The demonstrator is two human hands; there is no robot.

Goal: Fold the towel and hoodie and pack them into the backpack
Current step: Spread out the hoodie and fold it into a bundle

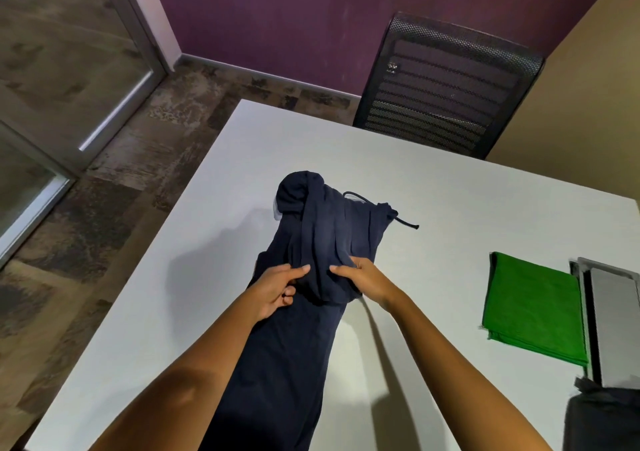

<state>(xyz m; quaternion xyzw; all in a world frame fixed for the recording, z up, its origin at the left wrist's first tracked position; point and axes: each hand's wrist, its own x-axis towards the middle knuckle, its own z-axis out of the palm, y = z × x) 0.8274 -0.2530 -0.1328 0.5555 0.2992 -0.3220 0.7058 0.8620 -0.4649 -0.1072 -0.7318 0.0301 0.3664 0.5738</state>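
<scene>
Both my hands, left hand and right hand, pinch the dark blue hoodie in the middle of the counter, so I can fold it. Right of the hoodie lies the folded green towel.

White desk carries dark navy hoodie lengthwise down middle, drawstring trailing right. Folded green towel flat near right edge. Grey flat object just beside towel; black bag at corner.
</scene>
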